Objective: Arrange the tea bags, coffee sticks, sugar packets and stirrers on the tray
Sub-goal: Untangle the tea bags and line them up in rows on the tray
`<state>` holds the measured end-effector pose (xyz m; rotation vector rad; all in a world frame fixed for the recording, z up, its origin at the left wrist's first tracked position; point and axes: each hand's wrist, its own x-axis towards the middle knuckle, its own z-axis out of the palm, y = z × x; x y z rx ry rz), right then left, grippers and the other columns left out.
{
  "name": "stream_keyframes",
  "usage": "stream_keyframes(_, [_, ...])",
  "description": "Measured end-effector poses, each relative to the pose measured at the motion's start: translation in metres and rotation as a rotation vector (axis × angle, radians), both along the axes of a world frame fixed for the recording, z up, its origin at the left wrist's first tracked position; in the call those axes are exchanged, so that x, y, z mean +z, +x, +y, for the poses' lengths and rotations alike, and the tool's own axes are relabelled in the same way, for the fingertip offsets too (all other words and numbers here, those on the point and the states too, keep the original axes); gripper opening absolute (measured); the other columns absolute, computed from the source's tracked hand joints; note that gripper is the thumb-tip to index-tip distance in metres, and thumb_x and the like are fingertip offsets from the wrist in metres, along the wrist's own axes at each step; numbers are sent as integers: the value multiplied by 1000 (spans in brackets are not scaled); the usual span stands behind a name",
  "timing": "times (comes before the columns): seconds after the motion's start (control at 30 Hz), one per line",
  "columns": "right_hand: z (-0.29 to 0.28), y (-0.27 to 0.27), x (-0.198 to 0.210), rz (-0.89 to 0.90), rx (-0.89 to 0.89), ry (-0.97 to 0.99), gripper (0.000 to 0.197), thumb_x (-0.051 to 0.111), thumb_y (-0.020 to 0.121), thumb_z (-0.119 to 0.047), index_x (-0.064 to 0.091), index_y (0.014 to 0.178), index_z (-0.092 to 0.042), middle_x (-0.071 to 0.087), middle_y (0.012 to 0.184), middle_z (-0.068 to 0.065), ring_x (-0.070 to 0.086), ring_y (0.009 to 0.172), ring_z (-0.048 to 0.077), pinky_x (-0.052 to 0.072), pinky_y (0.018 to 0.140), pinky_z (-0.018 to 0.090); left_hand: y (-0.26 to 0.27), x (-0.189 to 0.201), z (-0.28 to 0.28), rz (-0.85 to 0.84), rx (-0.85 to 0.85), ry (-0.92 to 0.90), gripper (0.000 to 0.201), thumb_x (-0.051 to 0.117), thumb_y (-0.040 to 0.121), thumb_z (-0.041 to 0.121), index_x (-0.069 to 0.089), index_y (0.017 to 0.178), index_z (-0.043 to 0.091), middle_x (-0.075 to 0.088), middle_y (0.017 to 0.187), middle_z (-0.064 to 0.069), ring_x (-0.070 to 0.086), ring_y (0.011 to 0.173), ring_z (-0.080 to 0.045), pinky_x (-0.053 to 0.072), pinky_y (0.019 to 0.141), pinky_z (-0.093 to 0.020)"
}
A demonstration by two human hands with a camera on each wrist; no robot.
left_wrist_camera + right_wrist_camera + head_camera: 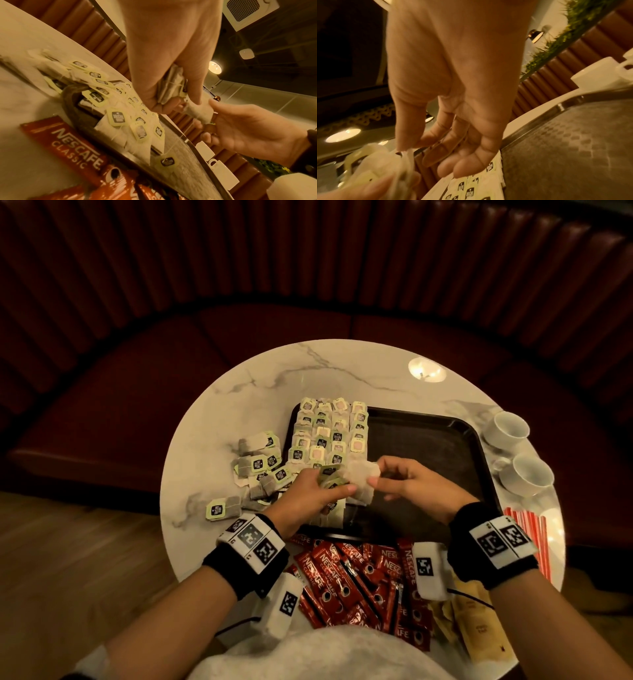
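Observation:
A black tray (445, 446) lies on a round marble table (274, 371). Rows of tea bags (329, 433) fill the tray's left part. Above the tray's near left, my left hand (318, 491) grips a bunch of tea bags (171, 83). My right hand (394, 477) pinches one tea bag (359, 477) by its edge between thumb and forefinger, close against the bunch; its tag (167, 161) dangles on a string. Loose tea bags (260, 463) lie left of the tray. Red coffee sticks (359, 577) are piled at the near edge, beige sugar packets (476, 618) and red-striped stirrers (527, 529) to the right.
Two white cups (510, 428) (529, 477) stand at the table's right edge beside the tray. The right half of the tray (573, 142) is bare. A dark red booth seat (171, 371) curves round the far side of the table.

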<state>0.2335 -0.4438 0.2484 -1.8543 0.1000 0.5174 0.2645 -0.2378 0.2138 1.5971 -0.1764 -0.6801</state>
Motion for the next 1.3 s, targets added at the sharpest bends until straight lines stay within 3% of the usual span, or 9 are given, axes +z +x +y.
stream_keyframes(0.13, [4, -5, -4, 28, -139, 237, 29, 60, 85, -37, 62, 104, -14, 69, 100, -2, 66, 89, 6, 49, 87, 24, 1, 7, -5, -44, 32, -42, 13, 70, 90, 20, 70, 103, 20, 70, 84, 7, 57, 75, -6, 43, 55, -15])
stream_keyframes(0.23, [10, -15, -9, 62, -100, 278, 48, 59, 85, -41, 58, 126, -17, 71, 117, -1, 66, 110, 11, 44, 101, 26, 2, 13, -5, -61, 65, -66, 4, 67, 91, 16, 68, 93, 20, 66, 64, 20, 57, 61, 9, 40, 53, -8])
stream_keyframes(0.4, [17, -25, -16, 15, -20, 187, 30, 65, 88, -23, 68, 117, -12, 72, 106, 4, 66, 100, 11, 49, 92, 20, 3, 16, -6, -85, 149, -64, 2, 70, 90, 20, 69, 90, 18, 66, 72, 12, 59, 64, 2, 42, 55, -14])
stream_keyframes(0.63, [27, -30, -19, 45, -20, 183, 24, 64, 89, -28, 72, 101, -9, 74, 98, 6, 68, 93, 13, 50, 89, 22, 0, 24, -13, -32, 235, -134, 7, 71, 88, 20, 65, 89, 18, 65, 73, 6, 58, 63, -5, 43, 49, -22])
stream_keyframes(0.73, [25, -27, -22, 162, -43, 254, 11, 63, 93, -9, 65, 104, -9, 71, 99, 7, 68, 93, 18, 55, 86, 31, -1, 27, -13, -12, 214, -146, 8, 73, 87, 21, 65, 86, 20, 64, 76, 1, 57, 64, -10, 41, 51, -26])
stream_keyframes(0.83, [21, -24, -21, 224, -96, 334, 28, 53, 93, 10, 59, 113, -9, 68, 106, 15, 69, 94, 24, 58, 80, 32, -4, 32, -10, 4, 157, -155, 7, 73, 87, 21, 67, 90, 19, 64, 81, -4, 56, 66, -12, 40, 53, -28])
stream_keyframes(0.93, [14, -20, -13, 153, -123, 332, 45, 49, 93, 14, 57, 127, -16, 67, 118, 14, 70, 96, 21, 58, 80, 28, -5, 35, -6, -10, 64, -107, 11, 71, 89, 20, 68, 98, 15, 65, 83, -1, 56, 66, -7, 42, 56, -25])
stream_keyframes(1.03, [2, -11, 1, 76, -137, 233, 44, 54, 90, 12, 56, 127, -12, 65, 121, 15, 69, 100, 22, 59, 80, 26, -6, 35, -3, -46, -23, -47, 6, 71, 89, 22, 67, 93, 19, 62, 72, 7, 55, 62, -3, 42, 55, -22])
stream_keyframes(1.3, [-3, -1, 30, -350, -270, -60, 30, 69, 86, 0, 64, 111, -14, 71, 96, 3, 66, 80, 8, 56, 71, 20, -6, 31, -5, -70, -10, 22, 8, 71, 89, 22, 64, 85, 23, 56, 61, 12, 51, 50, 4, 38, 48, -17])
